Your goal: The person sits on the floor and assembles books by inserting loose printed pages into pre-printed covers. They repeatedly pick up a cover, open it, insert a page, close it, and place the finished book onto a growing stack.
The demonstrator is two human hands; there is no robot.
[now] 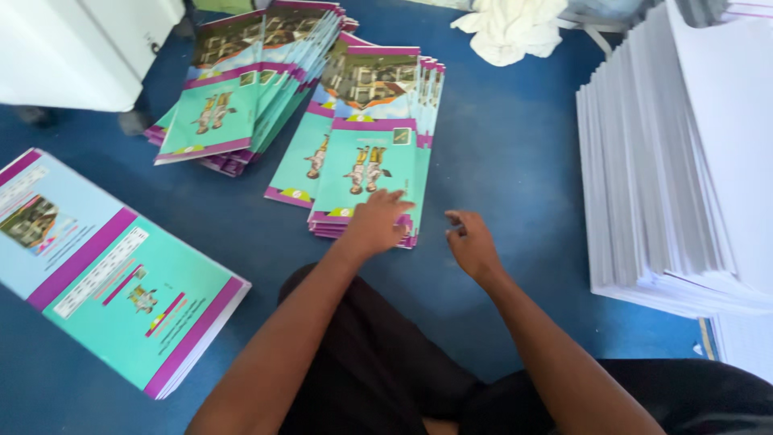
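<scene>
A blue floor fills the view, strewn with printed covers and paper. The left hand lies palm down on the near end of a fanned stack of teal-and-purple booklets, its fingers spread flat over the top cover near the lower edge, pressing rather than gripping. The right hand hovers just beside that stack's right edge, over bare floor, fingers loosely curled and holding nothing; whether it touches the floor I cannot tell. Further off, a second fanned stack lies at upper left. A pile of unfolded covers sits at the left, a tall pile of white sheets at the right, and a white cloth at the top.
</scene>
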